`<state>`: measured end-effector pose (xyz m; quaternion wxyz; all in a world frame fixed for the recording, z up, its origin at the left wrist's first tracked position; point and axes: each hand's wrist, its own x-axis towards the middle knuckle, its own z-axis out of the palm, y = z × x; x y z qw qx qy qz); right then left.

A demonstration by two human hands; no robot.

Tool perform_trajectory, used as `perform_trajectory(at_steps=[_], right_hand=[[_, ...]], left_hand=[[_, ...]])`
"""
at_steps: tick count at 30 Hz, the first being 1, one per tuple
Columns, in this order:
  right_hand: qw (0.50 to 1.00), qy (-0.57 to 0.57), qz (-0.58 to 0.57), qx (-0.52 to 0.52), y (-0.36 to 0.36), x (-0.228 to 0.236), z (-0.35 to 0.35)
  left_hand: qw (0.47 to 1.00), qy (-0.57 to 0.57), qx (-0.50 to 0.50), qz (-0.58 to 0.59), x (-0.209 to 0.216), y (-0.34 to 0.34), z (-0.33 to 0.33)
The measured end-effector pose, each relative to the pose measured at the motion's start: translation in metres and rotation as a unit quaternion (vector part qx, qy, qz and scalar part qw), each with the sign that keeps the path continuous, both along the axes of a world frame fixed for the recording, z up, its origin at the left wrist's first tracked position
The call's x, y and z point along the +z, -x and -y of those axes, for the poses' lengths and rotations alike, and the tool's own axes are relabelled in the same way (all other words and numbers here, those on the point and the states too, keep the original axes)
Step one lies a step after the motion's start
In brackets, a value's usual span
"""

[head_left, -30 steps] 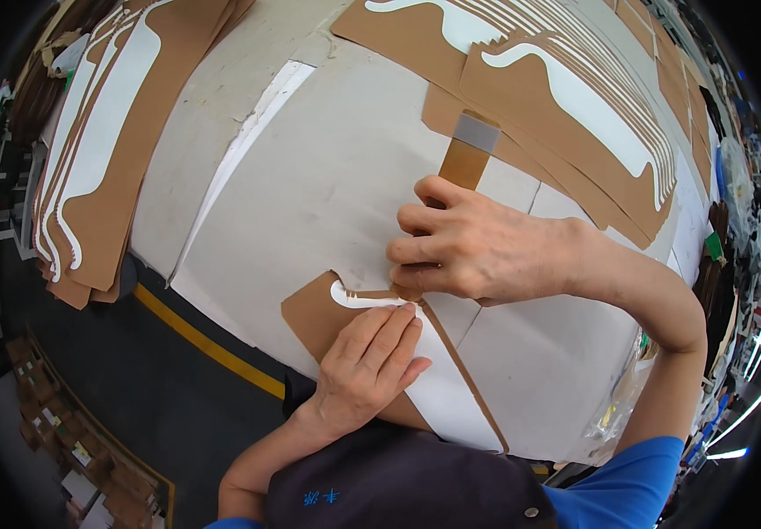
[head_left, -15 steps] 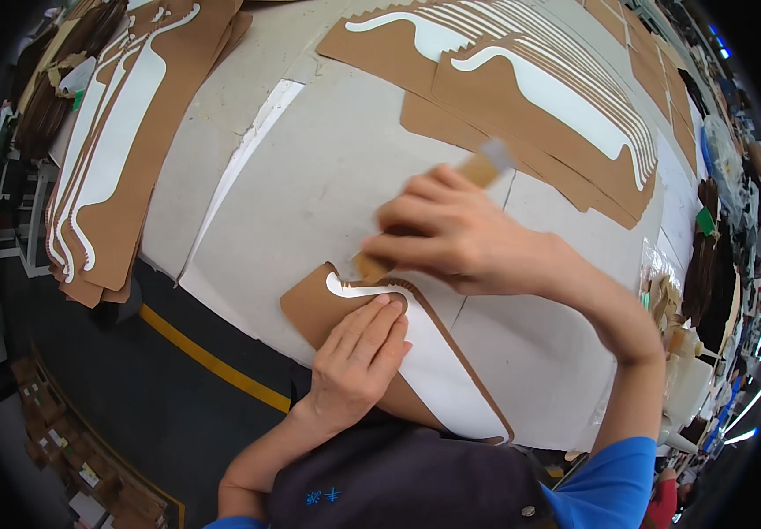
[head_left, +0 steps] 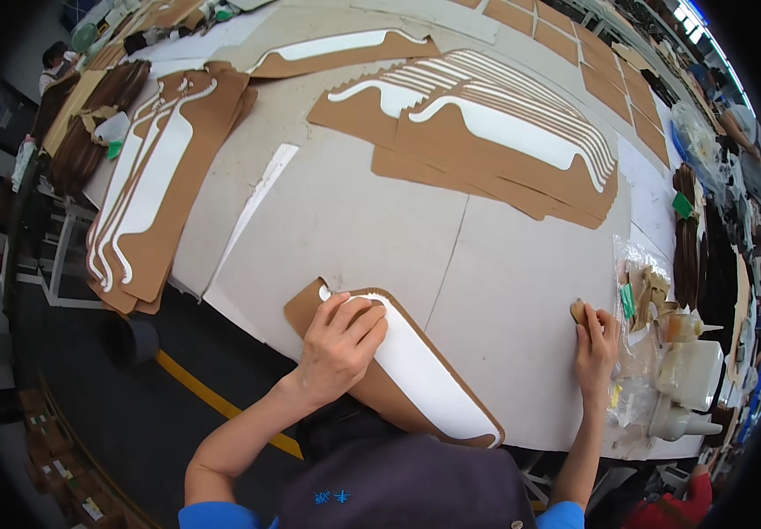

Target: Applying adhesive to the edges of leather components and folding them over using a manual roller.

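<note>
Brown board with a white shape on its face, that's our near panel (head_left: 425, 375), one piece, tucked close in front of the dark apron (head_left: 398, 485), and the left hand (head_left: 342, 339) lies right over its far end. Loose fingers here, bent and slightly apart, tips on the white face: a touch, not a clench. Over to the right hand (head_left: 595, 348), well to the right of the near panel: narrow pinch, thumb and fingers round one brown tool (head_left: 579, 312), only its end peeking out.

Outward we go! Just past that hand, further right of the near panel, one clear plastic bag (head_left: 641, 260), one white square bottle (head_left: 693, 375) and one spouted bottle (head_left: 682, 423). Beyond the near panel spreads a fan of panels (head_left: 477, 163), overlapped too tightly for a sure count. To its left, a stack of panels (head_left: 182, 189) with three white shapes showing; between stack and near panel, one white strip (head_left: 253, 212). And far beyond the near panel, slightly left, one single panel (head_left: 336, 55), all sharing one pale table (head_left: 504, 273).
</note>
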<state>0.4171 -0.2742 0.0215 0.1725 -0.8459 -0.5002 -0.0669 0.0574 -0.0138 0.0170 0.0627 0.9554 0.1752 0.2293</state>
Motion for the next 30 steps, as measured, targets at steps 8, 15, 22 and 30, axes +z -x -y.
perform_trajectory(at_steps=[8, 15, 22, 30], right_hand=[[0.997, 0.014, 0.073, -0.031, -0.003, 0.004, -0.009], [0.989, -0.009, 0.002, 0.147, 0.006, 0.026, -0.108], [0.960, -0.074, 0.056, 0.265, 0.017, -0.002, -0.283], [0.931, 0.103, 0.274, 0.219, 0.027, -0.037, -0.337]], left_hand=[[0.890, 0.338, -0.169, -0.255, 0.033, -0.038, -0.051], [0.928, 0.367, 0.067, 0.023, 0.090, 0.060, -0.142], [0.820, 0.387, 0.275, 0.321, 0.072, 0.233, -0.230], [0.927, 0.121, 0.329, 0.136, 0.047, 0.105, -0.223]])
